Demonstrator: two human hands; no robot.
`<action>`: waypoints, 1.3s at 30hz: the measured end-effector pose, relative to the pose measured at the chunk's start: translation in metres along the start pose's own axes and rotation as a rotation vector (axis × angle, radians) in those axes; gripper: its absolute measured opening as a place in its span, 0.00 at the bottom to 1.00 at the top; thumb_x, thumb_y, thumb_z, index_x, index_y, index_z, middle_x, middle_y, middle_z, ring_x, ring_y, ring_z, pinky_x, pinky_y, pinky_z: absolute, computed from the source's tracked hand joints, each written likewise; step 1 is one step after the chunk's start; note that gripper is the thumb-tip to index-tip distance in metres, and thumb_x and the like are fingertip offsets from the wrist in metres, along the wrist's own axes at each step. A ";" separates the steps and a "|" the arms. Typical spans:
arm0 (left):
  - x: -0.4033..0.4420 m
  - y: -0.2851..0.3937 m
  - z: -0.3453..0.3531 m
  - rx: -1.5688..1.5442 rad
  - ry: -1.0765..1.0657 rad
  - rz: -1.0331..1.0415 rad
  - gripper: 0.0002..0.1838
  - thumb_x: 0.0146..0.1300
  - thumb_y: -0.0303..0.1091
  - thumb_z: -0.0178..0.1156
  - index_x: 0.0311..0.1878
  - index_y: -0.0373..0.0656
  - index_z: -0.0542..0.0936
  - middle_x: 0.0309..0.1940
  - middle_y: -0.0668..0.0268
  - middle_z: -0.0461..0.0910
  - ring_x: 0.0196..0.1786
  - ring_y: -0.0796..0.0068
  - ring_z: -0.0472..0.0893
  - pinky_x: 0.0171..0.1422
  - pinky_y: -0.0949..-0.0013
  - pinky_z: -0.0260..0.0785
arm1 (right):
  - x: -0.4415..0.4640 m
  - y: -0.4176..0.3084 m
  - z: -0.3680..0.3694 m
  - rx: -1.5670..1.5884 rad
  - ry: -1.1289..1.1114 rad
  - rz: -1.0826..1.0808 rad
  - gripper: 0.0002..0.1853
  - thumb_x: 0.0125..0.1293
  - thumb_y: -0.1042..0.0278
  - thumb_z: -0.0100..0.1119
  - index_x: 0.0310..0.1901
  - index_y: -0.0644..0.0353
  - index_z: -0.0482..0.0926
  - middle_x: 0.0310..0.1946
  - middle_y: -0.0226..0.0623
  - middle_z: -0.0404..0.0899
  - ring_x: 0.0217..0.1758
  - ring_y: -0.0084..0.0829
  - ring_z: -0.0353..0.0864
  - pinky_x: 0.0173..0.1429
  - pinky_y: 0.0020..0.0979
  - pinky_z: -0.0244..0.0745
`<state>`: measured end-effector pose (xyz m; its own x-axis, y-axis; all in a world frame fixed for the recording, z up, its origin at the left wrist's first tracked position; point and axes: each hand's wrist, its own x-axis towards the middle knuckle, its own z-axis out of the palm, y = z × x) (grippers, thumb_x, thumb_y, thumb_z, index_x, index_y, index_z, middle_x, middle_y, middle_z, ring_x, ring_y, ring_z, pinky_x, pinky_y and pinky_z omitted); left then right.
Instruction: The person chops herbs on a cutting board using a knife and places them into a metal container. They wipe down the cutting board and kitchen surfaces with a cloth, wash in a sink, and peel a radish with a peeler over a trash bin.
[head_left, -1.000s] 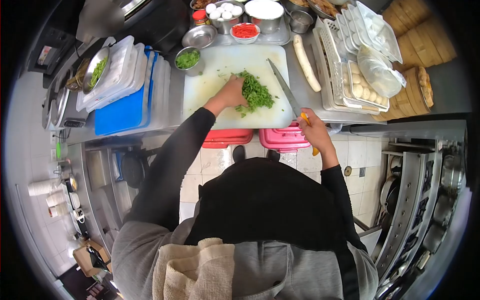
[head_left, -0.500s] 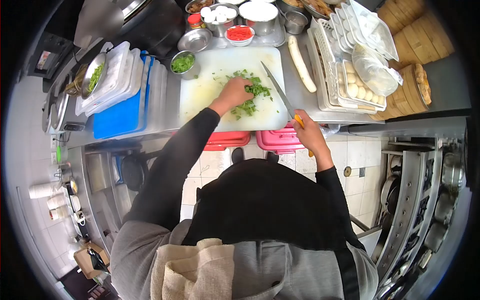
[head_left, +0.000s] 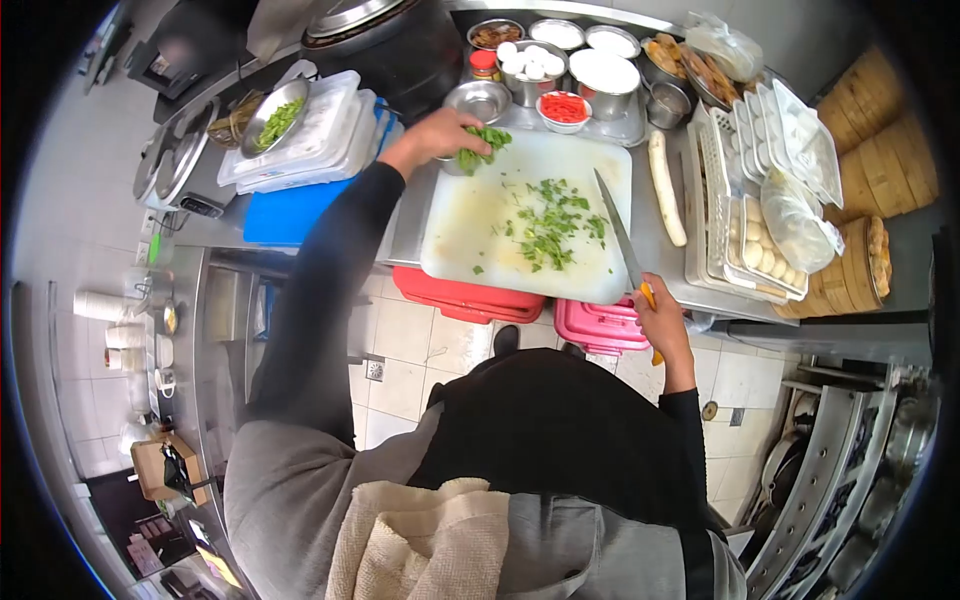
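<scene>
My left hand (head_left: 440,138) is closed on a bunch of chopped green herbs (head_left: 490,140) at the board's far left corner. It is over a small metal cup (head_left: 452,166), mostly hidden by the hand and the greens. My right hand (head_left: 662,320) grips a knife (head_left: 622,238) by its orange handle at the near right corner, its blade pointing away from me along the board's right side. More chopped herbs (head_left: 548,235) lie scattered on the white cutting board (head_left: 465,240).
Behind the board stand an empty metal bowl (head_left: 478,101), a bowl of red pieces (head_left: 564,110) and a pot of white balls (head_left: 531,66). Stacked lidded containers (head_left: 300,165) sit left. On the right are a long pale root vegetable (head_left: 665,190), a white basket (head_left: 705,215) and bamboo steamers (head_left: 880,165).
My left hand has moved from the herb pile to the metal cup, with herbs in its fingers. The right hand still grips the knife. The whole view has shifted towards the left.
</scene>
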<state>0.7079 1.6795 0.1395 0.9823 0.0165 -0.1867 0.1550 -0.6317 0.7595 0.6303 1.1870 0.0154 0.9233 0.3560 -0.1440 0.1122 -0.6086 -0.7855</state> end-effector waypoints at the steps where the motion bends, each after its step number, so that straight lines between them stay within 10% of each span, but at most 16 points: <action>1: 0.008 -0.009 -0.018 0.110 -0.010 0.003 0.17 0.51 0.37 0.76 0.40 0.35 0.86 0.31 0.65 0.85 0.34 0.76 0.82 0.41 0.70 0.73 | -0.001 -0.004 -0.001 -0.011 0.001 0.024 0.20 0.76 0.63 0.56 0.66 0.56 0.71 0.28 0.33 0.78 0.25 0.24 0.77 0.28 0.29 0.74; 4: 0.021 -0.010 -0.044 0.325 -0.064 -0.046 0.20 0.48 0.38 0.76 0.41 0.35 0.87 0.30 0.61 0.85 0.33 0.70 0.84 0.39 0.66 0.76 | -0.003 -0.018 -0.005 -0.031 -0.003 0.029 0.21 0.76 0.63 0.56 0.66 0.57 0.71 0.28 0.33 0.78 0.25 0.24 0.78 0.28 0.29 0.74; 6: 0.041 -0.021 -0.047 0.481 -0.168 -0.093 0.25 0.44 0.39 0.76 0.45 0.34 0.87 0.34 0.55 0.87 0.34 0.61 0.86 0.37 0.60 0.80 | -0.007 -0.045 -0.014 0.047 -0.071 0.216 0.23 0.74 0.62 0.58 0.68 0.54 0.72 0.43 0.60 0.84 0.40 0.47 0.88 0.48 0.41 0.80; 14: 0.042 -0.011 -0.035 0.486 -0.112 -0.133 0.33 0.42 0.39 0.79 0.54 0.38 0.85 0.42 0.55 0.87 0.36 0.61 0.88 0.37 0.63 0.84 | -0.012 -0.037 -0.012 -0.002 -0.033 0.178 0.21 0.73 0.61 0.59 0.64 0.55 0.74 0.33 0.56 0.85 0.36 0.46 0.88 0.43 0.42 0.80; 20: 0.039 -0.025 -0.045 0.535 -0.157 -0.210 0.24 0.41 0.34 0.79 0.45 0.39 0.87 0.41 0.56 0.87 0.39 0.61 0.88 0.40 0.60 0.82 | -0.010 -0.044 -0.012 0.004 -0.019 0.173 0.19 0.73 0.62 0.60 0.62 0.55 0.75 0.30 0.54 0.84 0.34 0.46 0.88 0.41 0.42 0.79; 22: 0.044 -0.051 -0.032 0.643 -0.050 0.213 0.24 0.41 0.33 0.78 0.45 0.38 0.86 0.40 0.55 0.87 0.38 0.58 0.87 0.46 0.63 0.80 | -0.009 -0.047 -0.011 0.020 -0.019 0.167 0.19 0.73 0.62 0.60 0.62 0.54 0.75 0.30 0.53 0.84 0.34 0.45 0.88 0.41 0.42 0.79; 30: 0.067 -0.093 0.025 0.826 0.109 0.087 0.10 0.52 0.26 0.62 0.37 0.43 0.88 0.37 0.50 0.86 0.43 0.51 0.86 0.50 0.57 0.78 | -0.011 -0.050 -0.013 -0.085 -0.015 0.146 0.19 0.72 0.62 0.60 0.63 0.54 0.76 0.31 0.55 0.84 0.35 0.51 0.86 0.42 0.42 0.79; 31: 0.069 -0.098 0.023 0.823 0.111 0.088 0.10 0.52 0.26 0.62 0.37 0.43 0.88 0.37 0.50 0.86 0.43 0.51 0.86 0.50 0.57 0.78 | -0.012 -0.052 -0.013 -0.127 0.016 0.085 0.19 0.73 0.64 0.60 0.62 0.56 0.76 0.30 0.47 0.82 0.32 0.40 0.83 0.40 0.37 0.77; 36: 0.061 -0.039 -0.021 1.228 -0.416 0.457 0.11 0.55 0.25 0.59 0.39 0.39 0.88 0.34 0.52 0.87 0.35 0.55 0.87 0.41 0.60 0.80 | -0.018 -0.066 -0.022 -0.070 0.080 -0.005 0.18 0.73 0.66 0.60 0.61 0.58 0.78 0.27 0.37 0.80 0.29 0.28 0.76 0.40 0.30 0.74; 39: 0.039 -0.009 -0.032 0.660 -0.187 0.045 0.10 0.57 0.24 0.59 0.38 0.37 0.88 0.29 0.57 0.87 0.29 0.65 0.87 0.32 0.66 0.79 | -0.018 -0.067 -0.023 -0.085 0.075 -0.038 0.18 0.72 0.66 0.60 0.61 0.59 0.78 0.27 0.36 0.79 0.28 0.25 0.75 0.39 0.29 0.74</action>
<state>0.7483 1.7102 0.1454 0.9424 -0.1172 -0.3134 -0.0403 -0.9696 0.2414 0.6141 1.2055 0.0846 0.9425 0.3275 -0.0669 0.1753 -0.6546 -0.7353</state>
